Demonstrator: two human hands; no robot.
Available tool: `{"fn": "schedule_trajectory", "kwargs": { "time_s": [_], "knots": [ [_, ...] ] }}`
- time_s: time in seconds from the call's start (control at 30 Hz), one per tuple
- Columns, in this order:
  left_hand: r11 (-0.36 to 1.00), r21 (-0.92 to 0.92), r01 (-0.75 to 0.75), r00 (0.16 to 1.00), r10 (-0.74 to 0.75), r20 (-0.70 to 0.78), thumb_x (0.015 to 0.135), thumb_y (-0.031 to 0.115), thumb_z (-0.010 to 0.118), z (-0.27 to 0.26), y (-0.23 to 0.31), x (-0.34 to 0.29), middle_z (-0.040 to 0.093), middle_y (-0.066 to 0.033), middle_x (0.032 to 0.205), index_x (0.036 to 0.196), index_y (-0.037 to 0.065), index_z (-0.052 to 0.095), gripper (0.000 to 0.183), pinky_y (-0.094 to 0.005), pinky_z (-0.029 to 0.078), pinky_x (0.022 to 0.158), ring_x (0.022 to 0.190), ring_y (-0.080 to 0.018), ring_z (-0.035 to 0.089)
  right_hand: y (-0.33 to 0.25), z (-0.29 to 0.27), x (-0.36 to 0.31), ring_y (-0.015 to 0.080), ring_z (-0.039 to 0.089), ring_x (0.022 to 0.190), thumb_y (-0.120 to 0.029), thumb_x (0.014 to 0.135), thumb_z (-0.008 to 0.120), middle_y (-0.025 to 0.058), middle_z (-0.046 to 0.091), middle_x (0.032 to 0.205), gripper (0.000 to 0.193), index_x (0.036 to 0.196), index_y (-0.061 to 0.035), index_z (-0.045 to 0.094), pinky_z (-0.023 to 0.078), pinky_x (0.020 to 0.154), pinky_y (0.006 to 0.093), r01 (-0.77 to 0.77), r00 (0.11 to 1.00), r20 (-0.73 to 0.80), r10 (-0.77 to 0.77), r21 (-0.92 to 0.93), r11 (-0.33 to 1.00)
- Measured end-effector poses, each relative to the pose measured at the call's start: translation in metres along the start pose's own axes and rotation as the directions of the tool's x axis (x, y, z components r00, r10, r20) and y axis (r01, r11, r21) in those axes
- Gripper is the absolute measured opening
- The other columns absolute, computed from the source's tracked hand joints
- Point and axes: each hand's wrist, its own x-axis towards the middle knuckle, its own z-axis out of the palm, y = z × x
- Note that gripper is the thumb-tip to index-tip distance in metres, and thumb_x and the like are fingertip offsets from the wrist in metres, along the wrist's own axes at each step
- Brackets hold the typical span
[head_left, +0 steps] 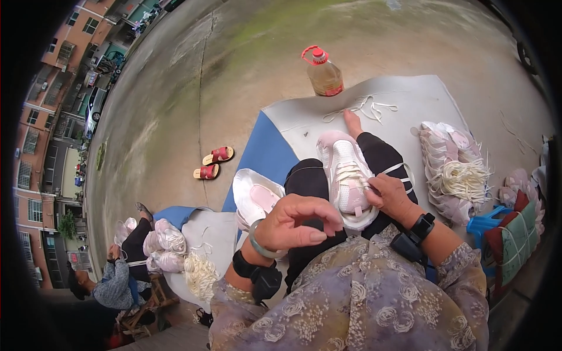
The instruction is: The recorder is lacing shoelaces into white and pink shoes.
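A pink and white sneaker (345, 169) rests across my lap, toe pointing away from me. White shoelace (350, 171) crosses its upper part, and a loose length loops out to the right over my dark trouser leg. My right hand (389, 196) pinches the shoelace at the right side of the sneaker's opening. Near the sneaker's heel, my left hand (295, 222) hovers with thumb and curved fingers apart, and nothing shows between them. Just beyond the left hand, a second white and pink shoe (257, 199) lies against my left leg, partly hidden by that hand.
A mat, grey above and blue (260, 155) beneath, holds loose laces (372, 108). Shoes (442, 146) with a lace bundle (462, 178) lie right, near a blue stool (489, 225). Ahead stands a bottle (325, 76); red slippers (218, 155) lie left. Another person (117, 284) sits far left beside shoes.
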Motion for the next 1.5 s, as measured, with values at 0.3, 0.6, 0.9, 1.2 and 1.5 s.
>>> {"fn": "schedule_trajectory", "kwargs": {
  "time_s": [0.3,0.6,0.9,1.2,1.5],
  "knots": [
    [0.463,-0.689,-0.558,0.677,0.734,-0.055,0.079,0.047,0.063,0.097,0.038,0.007,0.051,-0.0338,0.108,0.101,-0.007,0.058,0.058,-0.0508,0.044,0.073,0.092,-0.0393,0.056,-0.006,-0.001,0.009,0.0262,0.052,0.055,-0.012,0.071,0.06,0.0108,0.05,0.064,0.017,0.085,-0.002,0.058,0.042,0.051,0.0341,-0.011,1.0,-0.019,0.013,0.082,0.997],
    [0.287,-0.888,-0.36,0.743,0.664,-0.087,0.078,0.049,0.063,0.101,0.046,0.007,0.052,-0.0298,0.1,0.088,-0.006,0.057,0.056,-0.0429,0.046,0.065,0.084,-0.0351,0.057,-0.013,0.0,0.013,0.0227,0.05,0.051,-0.012,0.071,0.061,0.0102,0.048,0.062,0.016,0.083,-0.0014,0.058,0.04,0.048,0.0316,-0.05,0.999,0.006,0.05,0.114,0.992],
    [0.17,-0.866,-0.47,0.678,0.697,-0.232,0.075,0.053,0.063,0.123,0.033,0.016,0.052,-0.0246,0.094,0.088,-0.004,0.057,0.059,-0.039,0.044,0.061,0.077,-0.0334,0.056,-0.006,0.002,0.012,0.0269,0.054,0.056,-0.013,0.071,0.062,0.0102,0.052,0.066,0.02,0.088,-0.0027,0.057,0.044,0.052,0.0346,-0.014,0.999,0.052,0.011,0.073,0.997],
    [0.838,-0.532,0.125,0.942,-0.268,-0.201,0.081,0.001,0.061,0.035,0.018,0.0,0.054,-0.0093,0.079,0.09,-0.001,0.052,0.013,-0.0291,0.044,0.064,0.072,-0.0168,0.054,-0.001,-0.002,0.008,0.024,0.054,0.06,-0.024,0.071,0.068,0.0099,0.051,0.07,0.032,0.091,-0.0016,0.058,0.043,0.053,0.0324,-0.113,0.987,0.128,0.096,0.137,0.984],
    [0.907,0.072,0.414,0.643,-0.236,-0.728,0.08,0.001,0.056,-0.01,-0.106,-0.002,0.054,0.0002,0.072,0.081,0.002,0.055,0.002,-0.0214,0.042,0.051,0.056,-0.0053,0.05,0.004,-0.003,0.005,0.0248,0.058,0.064,-0.003,0.08,0.055,0.0133,0.057,0.076,0.022,0.102,0.0001,0.056,0.046,0.058,0.0324,0.047,0.99,-0.136,-0.023,0.178,0.983]
  ]
}}
